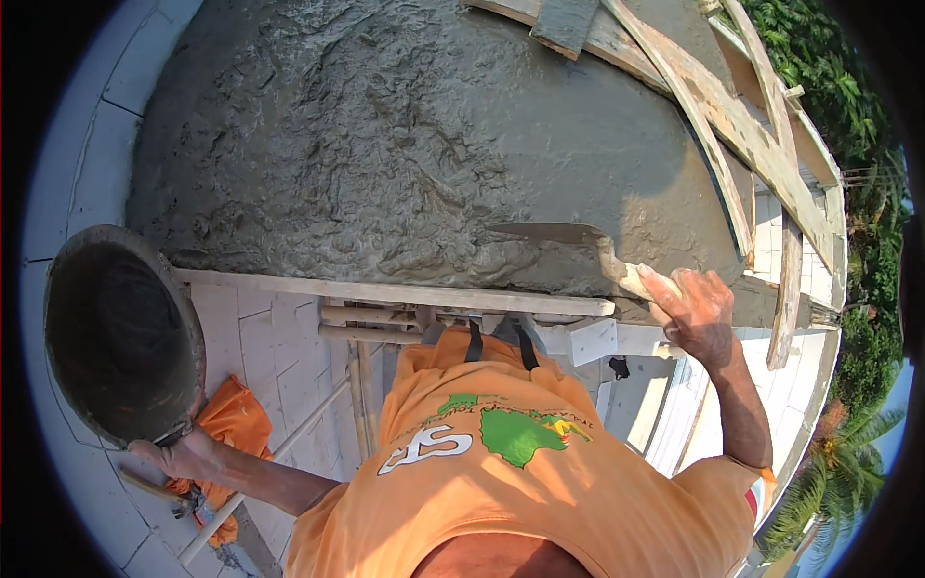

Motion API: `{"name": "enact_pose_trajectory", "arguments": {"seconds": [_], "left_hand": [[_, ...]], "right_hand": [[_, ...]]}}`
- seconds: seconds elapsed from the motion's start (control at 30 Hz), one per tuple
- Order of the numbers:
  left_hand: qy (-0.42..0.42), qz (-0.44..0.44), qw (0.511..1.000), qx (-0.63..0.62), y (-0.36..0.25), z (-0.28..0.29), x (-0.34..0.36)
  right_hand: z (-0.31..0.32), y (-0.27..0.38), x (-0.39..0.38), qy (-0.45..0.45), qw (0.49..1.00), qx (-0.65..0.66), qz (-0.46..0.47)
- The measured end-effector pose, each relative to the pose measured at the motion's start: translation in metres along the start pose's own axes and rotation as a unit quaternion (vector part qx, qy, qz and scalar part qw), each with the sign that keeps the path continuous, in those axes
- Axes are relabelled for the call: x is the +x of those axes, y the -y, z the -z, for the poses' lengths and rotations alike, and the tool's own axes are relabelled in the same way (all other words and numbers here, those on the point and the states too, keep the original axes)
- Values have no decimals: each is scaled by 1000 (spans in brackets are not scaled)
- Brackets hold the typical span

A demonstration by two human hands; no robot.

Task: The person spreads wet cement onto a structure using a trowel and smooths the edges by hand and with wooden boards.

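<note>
My left hand [183, 455] grips the lower rim of a dark, mortar-smeared bucket [195, 332], tilted so its open mouth faces up toward me. In my right hand [696, 313], the fingers are wrapped round the pale handle of a trowel [554, 232]. Its flat metal blade points left and lies at the surface of the wet mortar [376, 135], close to the near edge. Left of the blade the mortar is lumpy and rough; beyond and to its right it looks smoother. A straight wooden strip [405, 292] borders the mortar between it and my body.
Long wooden boards [713, 106] cross at the upper right. Pale block walls [92, 169] stand on the left. Below the bucket hang an orange cloth [239, 419] and a wooden-handled tool [149, 484]. Round poles [371, 327] lie under the wooden strip. Greenery [824, 63] lies beyond the right edge.
</note>
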State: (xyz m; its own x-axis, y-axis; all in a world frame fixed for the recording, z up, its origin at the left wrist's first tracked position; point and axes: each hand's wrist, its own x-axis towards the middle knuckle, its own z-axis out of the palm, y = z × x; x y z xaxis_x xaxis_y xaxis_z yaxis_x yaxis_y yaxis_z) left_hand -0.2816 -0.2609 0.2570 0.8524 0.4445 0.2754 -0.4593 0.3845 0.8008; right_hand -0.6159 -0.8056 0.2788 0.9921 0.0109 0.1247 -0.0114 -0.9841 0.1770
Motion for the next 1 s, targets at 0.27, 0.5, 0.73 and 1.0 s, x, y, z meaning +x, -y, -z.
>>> {"name": "enact_pose_trajectory", "arguments": {"seconds": [0.27, 0.5, 0.73, 1.0], "left_hand": [[0, -14, 1000, 4, 3, -10, -5], [-46, -148, 941, 301, -9, -26, -29], [-69, 9, 991, -113, -18, -13, -20], [-58, -2, 987, -147, -26, 14, -15]], "right_hand": [[-29, -3, 20, -38, 999, -4, -8], [-10, 6, -6, -30, 999, 11, -40], [-4, 8, 11, -21, 999, 32, -22], [-24, -20, 215, -122, 992, -40, -2]]}}
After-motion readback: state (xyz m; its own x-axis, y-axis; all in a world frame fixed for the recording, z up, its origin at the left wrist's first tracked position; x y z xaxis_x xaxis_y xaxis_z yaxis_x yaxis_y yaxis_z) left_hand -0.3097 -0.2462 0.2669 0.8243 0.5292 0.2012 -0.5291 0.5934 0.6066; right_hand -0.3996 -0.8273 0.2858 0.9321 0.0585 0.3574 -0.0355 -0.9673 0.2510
